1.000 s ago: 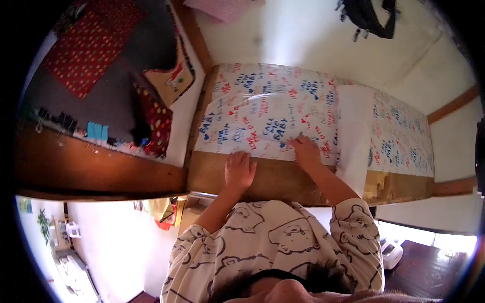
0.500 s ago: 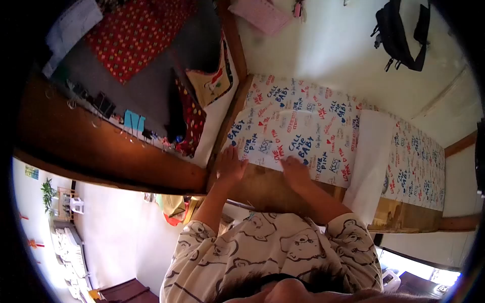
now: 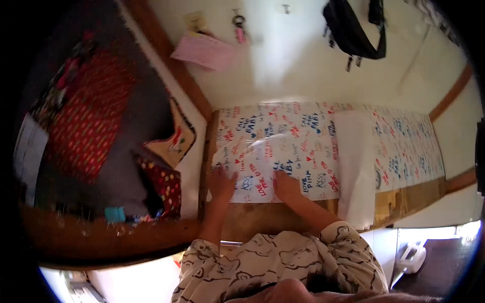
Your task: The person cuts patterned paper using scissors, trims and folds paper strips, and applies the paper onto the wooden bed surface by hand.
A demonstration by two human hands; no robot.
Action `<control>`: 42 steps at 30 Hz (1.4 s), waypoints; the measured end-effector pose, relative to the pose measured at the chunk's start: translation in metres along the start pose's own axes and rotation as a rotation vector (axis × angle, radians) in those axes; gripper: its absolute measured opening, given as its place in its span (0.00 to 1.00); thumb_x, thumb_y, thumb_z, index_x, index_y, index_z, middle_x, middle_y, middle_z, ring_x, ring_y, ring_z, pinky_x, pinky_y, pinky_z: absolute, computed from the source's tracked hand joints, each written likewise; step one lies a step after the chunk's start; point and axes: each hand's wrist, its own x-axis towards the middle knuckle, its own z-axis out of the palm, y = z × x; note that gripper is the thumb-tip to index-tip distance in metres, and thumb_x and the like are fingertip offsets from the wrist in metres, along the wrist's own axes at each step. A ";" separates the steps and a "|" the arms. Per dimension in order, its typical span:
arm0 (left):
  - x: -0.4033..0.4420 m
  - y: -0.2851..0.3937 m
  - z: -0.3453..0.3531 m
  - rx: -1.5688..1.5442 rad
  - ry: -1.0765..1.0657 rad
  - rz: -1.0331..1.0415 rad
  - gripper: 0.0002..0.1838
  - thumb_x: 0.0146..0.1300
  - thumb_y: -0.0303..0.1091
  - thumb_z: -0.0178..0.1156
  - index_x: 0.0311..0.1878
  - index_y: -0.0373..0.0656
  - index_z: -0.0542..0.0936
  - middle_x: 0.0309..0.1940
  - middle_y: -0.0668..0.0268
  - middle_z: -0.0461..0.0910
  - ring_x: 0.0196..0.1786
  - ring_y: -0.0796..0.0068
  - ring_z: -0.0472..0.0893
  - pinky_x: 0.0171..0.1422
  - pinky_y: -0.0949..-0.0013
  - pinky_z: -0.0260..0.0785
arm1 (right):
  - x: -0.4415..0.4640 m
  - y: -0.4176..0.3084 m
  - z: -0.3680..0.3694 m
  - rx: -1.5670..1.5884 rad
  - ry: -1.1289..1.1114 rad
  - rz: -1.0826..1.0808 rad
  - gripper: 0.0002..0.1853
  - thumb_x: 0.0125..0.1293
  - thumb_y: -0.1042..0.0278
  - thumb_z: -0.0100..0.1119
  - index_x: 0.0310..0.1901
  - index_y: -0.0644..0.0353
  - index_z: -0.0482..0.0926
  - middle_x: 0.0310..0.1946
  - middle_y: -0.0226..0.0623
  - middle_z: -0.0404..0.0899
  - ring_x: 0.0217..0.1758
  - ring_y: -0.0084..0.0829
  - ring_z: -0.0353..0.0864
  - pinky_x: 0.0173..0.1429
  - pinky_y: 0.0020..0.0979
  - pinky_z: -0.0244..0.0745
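White paper printed with red and blue words lies over a wooden surface. My left hand rests on the paper's left part near its front edge, fingers apart. To its right, my right hand touches the same sheet, fingers bent together; whether it pinches something is too small to tell. A plain white strip stands or lies folded across the paper, right of my right hand. More printed paper continues beyond the strip.
A black bag, a pink sheet and a keyring hang on the wall behind. At left is a dark board with red patterned cloth and a teal clip. A white chair stands lower right.
The camera view has shifted. My left hand has moved from the bare wood onto the paper's left part, and my right hand has moved left along the front of the sheet.
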 end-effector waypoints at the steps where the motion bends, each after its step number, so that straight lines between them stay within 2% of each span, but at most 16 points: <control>1: 0.001 -0.002 0.003 -0.020 0.017 -0.012 0.38 0.57 0.54 0.47 0.62 0.34 0.55 0.63 0.51 0.52 0.67 0.58 0.49 0.69 0.59 0.36 | 0.005 -0.004 -0.002 0.033 0.026 -0.032 0.15 0.56 0.68 0.46 0.45 0.63 0.66 0.36 0.46 0.72 0.34 0.44 0.76 0.38 0.41 0.72; 3: 0.046 0.010 0.022 -0.132 0.097 0.169 0.38 0.57 0.54 0.47 0.62 0.35 0.55 0.64 0.51 0.51 0.67 0.58 0.49 0.70 0.60 0.35 | 0.010 0.005 -0.015 0.077 -0.015 0.176 0.16 0.55 0.71 0.47 0.46 0.66 0.64 0.36 0.48 0.72 0.35 0.46 0.76 0.38 0.42 0.72; 7: 0.073 0.015 0.032 -0.017 -0.186 0.149 0.39 0.58 0.52 0.47 0.64 0.35 0.49 0.66 0.54 0.43 0.69 0.62 0.41 0.70 0.61 0.32 | -0.006 -0.002 -0.012 0.021 -0.056 0.096 0.15 0.55 0.73 0.47 0.45 0.66 0.63 0.37 0.48 0.72 0.35 0.46 0.76 0.37 0.42 0.72; 14: 0.077 0.016 0.030 -0.144 -0.054 0.126 0.40 0.54 0.49 0.53 0.61 0.29 0.52 0.61 0.46 0.53 0.65 0.53 0.51 0.68 0.59 0.43 | -0.028 0.044 -0.054 0.000 0.219 0.478 0.16 0.54 0.70 0.47 0.46 0.62 0.64 0.38 0.46 0.71 0.30 0.45 0.76 0.31 0.42 0.72; 15: 0.103 -0.022 0.092 0.207 0.109 0.364 0.39 0.54 0.49 0.52 0.60 0.27 0.53 0.61 0.45 0.54 0.65 0.52 0.52 0.68 0.59 0.43 | -0.032 0.049 -0.052 -0.037 0.257 0.457 0.17 0.54 0.70 0.47 0.47 0.62 0.64 0.37 0.45 0.70 0.30 0.45 0.76 0.31 0.41 0.73; 16: 0.072 0.020 0.019 -0.036 -0.087 0.105 0.39 0.54 0.49 0.51 0.60 0.28 0.53 0.62 0.45 0.51 0.65 0.51 0.51 0.68 0.59 0.41 | -0.023 0.043 -0.040 -0.064 0.239 0.405 0.18 0.53 0.71 0.47 0.47 0.61 0.64 0.36 0.45 0.70 0.30 0.44 0.76 0.31 0.40 0.73; 19: 0.121 -0.028 0.111 0.041 0.019 0.271 0.41 0.54 0.50 0.51 0.62 0.30 0.50 0.64 0.46 0.45 0.67 0.53 0.47 0.69 0.61 0.37 | -0.044 0.045 -0.033 -0.146 0.337 0.363 0.20 0.52 0.73 0.48 0.49 0.61 0.64 0.34 0.44 0.70 0.30 0.42 0.76 0.31 0.39 0.73; 21: 0.164 -0.078 0.201 0.202 0.209 0.437 0.39 0.55 0.49 0.50 0.63 0.31 0.50 0.65 0.47 0.43 0.67 0.53 0.46 0.70 0.62 0.36 | -0.059 0.020 -0.025 0.034 0.141 0.274 0.22 0.51 0.72 0.51 0.50 0.59 0.65 0.37 0.44 0.71 0.34 0.43 0.76 0.36 0.38 0.73; 22: 0.109 0.010 0.096 0.311 -0.028 0.152 0.35 0.57 0.45 0.48 0.62 0.32 0.52 0.66 0.48 0.42 0.68 0.54 0.45 0.70 0.62 0.35 | -0.062 -0.001 -0.013 0.028 0.066 0.247 0.22 0.50 0.71 0.52 0.50 0.59 0.66 0.39 0.44 0.71 0.37 0.43 0.76 0.39 0.38 0.73; 24: 0.099 0.049 0.061 -0.184 -0.179 0.158 0.31 0.55 0.36 0.50 0.61 0.33 0.55 0.64 0.51 0.50 0.67 0.58 0.48 0.70 0.63 0.38 | -0.098 0.001 -0.039 0.130 0.065 0.317 0.20 0.51 0.69 0.52 0.48 0.59 0.69 0.42 0.43 0.72 0.41 0.42 0.75 0.44 0.37 0.71; 25: 0.087 0.079 0.063 -0.225 -0.065 0.393 0.32 0.53 0.35 0.52 0.61 0.36 0.56 0.63 0.54 0.54 0.67 0.60 0.50 0.69 0.64 0.40 | -0.114 -0.009 -0.061 0.283 0.097 0.358 0.18 0.52 0.67 0.52 0.46 0.60 0.70 0.43 0.42 0.72 0.43 0.41 0.75 0.46 0.37 0.70; 28: 0.086 0.109 0.066 0.032 -0.194 0.402 0.40 0.59 0.57 0.40 0.64 0.35 0.47 0.66 0.55 0.43 0.69 0.62 0.41 0.70 0.63 0.31 | -0.137 0.013 -0.066 0.397 0.261 0.338 0.15 0.55 0.66 0.49 0.45 0.57 0.70 0.37 0.44 0.74 0.42 0.44 0.74 0.44 0.38 0.69; 30: 0.086 0.114 0.060 0.053 -0.239 0.398 0.42 0.59 0.59 0.39 0.64 0.33 0.46 0.66 0.53 0.42 0.69 0.61 0.40 0.70 0.64 0.31 | -0.162 0.023 -0.080 0.446 0.260 0.359 0.15 0.55 0.68 0.49 0.46 0.57 0.71 0.36 0.45 0.74 0.41 0.45 0.74 0.42 0.38 0.69; 32: 0.087 0.120 0.067 0.083 -0.250 0.429 0.42 0.59 0.60 0.38 0.64 0.33 0.45 0.66 0.53 0.42 0.69 0.61 0.40 0.70 0.64 0.30 | -0.178 0.042 -0.089 0.624 0.542 0.320 0.15 0.55 0.72 0.50 0.47 0.58 0.71 0.29 0.40 0.74 0.32 0.36 0.74 0.36 0.32 0.69; 38: 0.084 0.207 0.064 -0.063 -0.233 0.533 0.44 0.58 0.62 0.38 0.65 0.33 0.43 0.67 0.53 0.40 0.70 0.62 0.38 0.71 0.65 0.28 | -0.196 0.083 -0.136 0.957 0.462 0.434 0.15 0.56 0.78 0.51 0.47 0.62 0.72 0.24 0.26 0.65 0.26 0.17 0.62 0.32 0.18 0.62; 42: 0.091 0.249 0.067 0.036 -0.237 0.505 0.44 0.58 0.62 0.39 0.65 0.34 0.44 0.67 0.55 0.41 0.70 0.62 0.38 0.71 0.66 0.28 | -0.193 0.114 -0.163 0.966 0.436 0.428 0.16 0.55 0.79 0.51 0.47 0.62 0.71 0.25 0.26 0.64 0.26 0.18 0.62 0.32 0.19 0.61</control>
